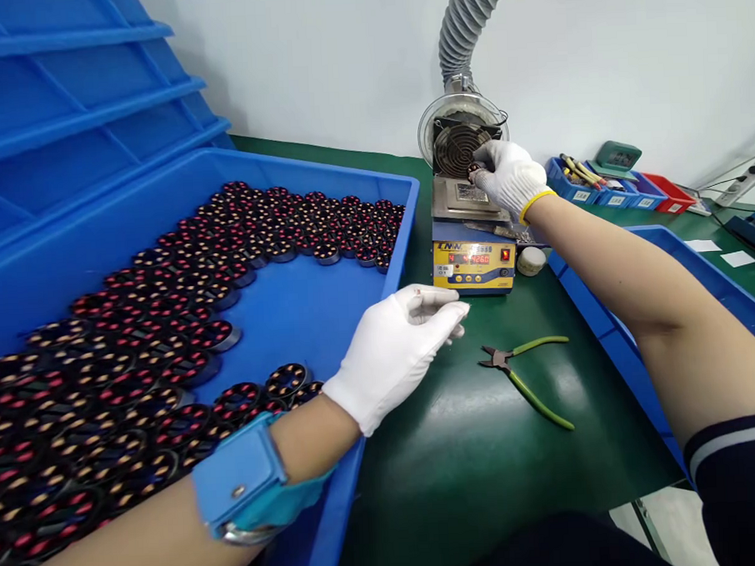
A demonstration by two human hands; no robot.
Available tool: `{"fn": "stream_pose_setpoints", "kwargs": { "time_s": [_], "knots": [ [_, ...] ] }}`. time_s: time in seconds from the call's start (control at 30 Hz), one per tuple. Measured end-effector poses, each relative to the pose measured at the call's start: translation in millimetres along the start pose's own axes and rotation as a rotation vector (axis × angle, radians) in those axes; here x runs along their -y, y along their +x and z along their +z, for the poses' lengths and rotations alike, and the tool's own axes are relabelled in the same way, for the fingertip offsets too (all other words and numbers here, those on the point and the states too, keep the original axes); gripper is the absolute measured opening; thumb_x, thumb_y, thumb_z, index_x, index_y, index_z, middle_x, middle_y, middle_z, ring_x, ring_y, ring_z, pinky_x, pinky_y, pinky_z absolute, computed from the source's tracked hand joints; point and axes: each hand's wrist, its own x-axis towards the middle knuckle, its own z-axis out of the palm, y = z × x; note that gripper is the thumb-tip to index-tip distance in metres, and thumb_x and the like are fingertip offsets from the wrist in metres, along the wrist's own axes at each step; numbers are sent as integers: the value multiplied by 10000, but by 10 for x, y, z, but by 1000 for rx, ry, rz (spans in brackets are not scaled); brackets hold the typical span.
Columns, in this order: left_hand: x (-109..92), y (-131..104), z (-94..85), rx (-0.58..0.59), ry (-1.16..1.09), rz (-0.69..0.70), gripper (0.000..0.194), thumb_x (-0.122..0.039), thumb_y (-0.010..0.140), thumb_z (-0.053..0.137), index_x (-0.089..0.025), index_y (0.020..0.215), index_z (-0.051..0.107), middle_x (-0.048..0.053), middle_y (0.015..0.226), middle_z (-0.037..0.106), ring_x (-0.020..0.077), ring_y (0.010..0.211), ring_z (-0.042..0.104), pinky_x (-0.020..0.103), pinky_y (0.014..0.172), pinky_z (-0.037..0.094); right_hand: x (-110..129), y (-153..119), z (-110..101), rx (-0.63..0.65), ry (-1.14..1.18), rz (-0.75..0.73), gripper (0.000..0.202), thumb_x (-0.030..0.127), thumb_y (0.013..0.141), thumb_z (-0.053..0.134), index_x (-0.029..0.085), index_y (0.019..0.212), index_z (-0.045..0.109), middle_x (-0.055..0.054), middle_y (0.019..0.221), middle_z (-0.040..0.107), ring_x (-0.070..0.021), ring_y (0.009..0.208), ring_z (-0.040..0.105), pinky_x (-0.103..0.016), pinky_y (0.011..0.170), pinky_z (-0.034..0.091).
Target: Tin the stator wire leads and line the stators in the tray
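Observation:
My right hand (507, 177), in a white knit glove with a yellow cuff, pinches a small dark wound coil, like a motor stator (473, 170). It holds the coil over the metal top of a yellow and blue solder pot (473, 262) with a lit red display. My left hand (402, 344), also gloved, hangs above the green bench just in front of the pot. Its thumb and fingers are curled together; whatever they hold, if anything, cannot be made out. Green-handled cutters (525, 377) lie with handles apart on the bench, below my right forearm.
A blue tray (405, 211) at left holds many black ring coils (167, 325) with red and tan windings. Ribbed blue trays (81, 96) lean behind it. A grey exhaust hose (470, 29) rises behind the pot. At right are another blue tray (663, 241), tool bins (589, 182) and a clock (618, 156).

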Motion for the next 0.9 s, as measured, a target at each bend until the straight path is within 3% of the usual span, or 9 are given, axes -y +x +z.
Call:
{"fn": "stream_pose_setpoints", "kwargs": {
  "time_s": [0.3,0.63,0.9],
  "knots": [
    [-17,-24,9,37,-23,-6,325,-401,753,723,-141,935,658,41,832,713,164,685,679,280,661,527,-58,-7,158,53,-47,7,359,322,855,572,195,1181,656,-53,1150,663,-288,1123,595,-474,975,461],
    [-32,-30,23,47,-6,-22,311,-408,743,721,-152,910,663,38,825,716,162,680,677,280,667,530,-36,15,58,5,-18,9,365,326,860,549,180,1178,656,-52,1118,676,-249,1063,614,-417,944,492],
    [-19,-23,4,86,23,-3,317,-418,760,711,-151,924,661,37,833,716,161,688,677,285,677,531,-54,-16,145,29,45,51,321,303,838,596,190,1130,671,-55,1111,670,-271,1101,602,-463,997,458]
  ]
}}
